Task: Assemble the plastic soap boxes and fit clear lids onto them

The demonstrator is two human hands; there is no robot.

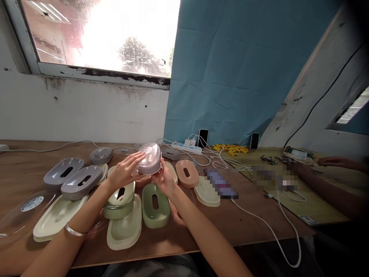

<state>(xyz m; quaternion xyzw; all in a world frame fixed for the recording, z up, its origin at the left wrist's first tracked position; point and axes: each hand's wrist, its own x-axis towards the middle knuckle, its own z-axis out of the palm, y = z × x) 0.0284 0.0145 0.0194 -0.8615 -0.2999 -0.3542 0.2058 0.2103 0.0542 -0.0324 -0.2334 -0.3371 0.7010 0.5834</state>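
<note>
left hand (124, 171) and right hand (166, 179), partly curled, hold a rounded grey plastic box (150, 168), clear lid (155, 154), label (148, 149) unreadable.

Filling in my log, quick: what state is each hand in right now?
Left hand: holding the clear-lidded grey container at its left side.
Right hand: holding the same container, from its lower right.

The left hand (123, 170) hides part of the lidded container (150, 161).
</note>
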